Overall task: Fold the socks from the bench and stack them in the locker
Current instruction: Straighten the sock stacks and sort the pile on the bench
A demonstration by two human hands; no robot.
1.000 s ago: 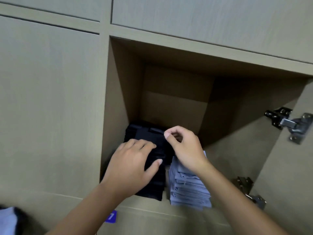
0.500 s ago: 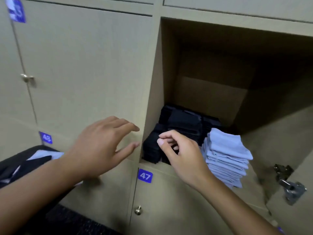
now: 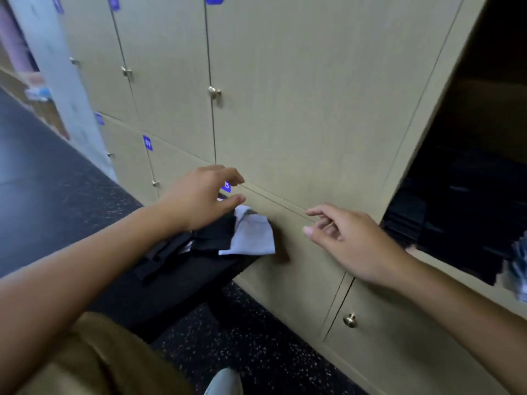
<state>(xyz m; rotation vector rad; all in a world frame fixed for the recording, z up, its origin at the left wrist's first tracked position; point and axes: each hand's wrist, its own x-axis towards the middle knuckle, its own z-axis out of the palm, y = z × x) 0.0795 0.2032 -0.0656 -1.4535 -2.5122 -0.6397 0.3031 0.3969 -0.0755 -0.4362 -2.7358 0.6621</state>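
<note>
A dark bench (image 3: 182,283) stands against the lockers with loose socks on it: a light grey sock (image 3: 252,238) and black socks (image 3: 212,236) beside it. My left hand (image 3: 205,196) hovers just above this pile, fingers spread and empty. My right hand (image 3: 345,238) hangs in the air to the right, fingers loosely bent, holding nothing. The open locker (image 3: 467,178) is at the right edge; a stack of folded black socks (image 3: 427,223) lies inside and a blurred grey stack (image 3: 520,269) shows at the frame edge.
Shut beige locker doors (image 3: 299,109) with brass knobs and blue number tags fill the wall. Dark speckled floor (image 3: 242,346) runs below and to the left. My knee in tan trousers (image 3: 94,357) and a light shoe (image 3: 225,383) are at the bottom.
Both hands have left the locker and the view has swung left and down. My left hand has travelled to above the bench socks; my right hand has followed out in front of the doors.
</note>
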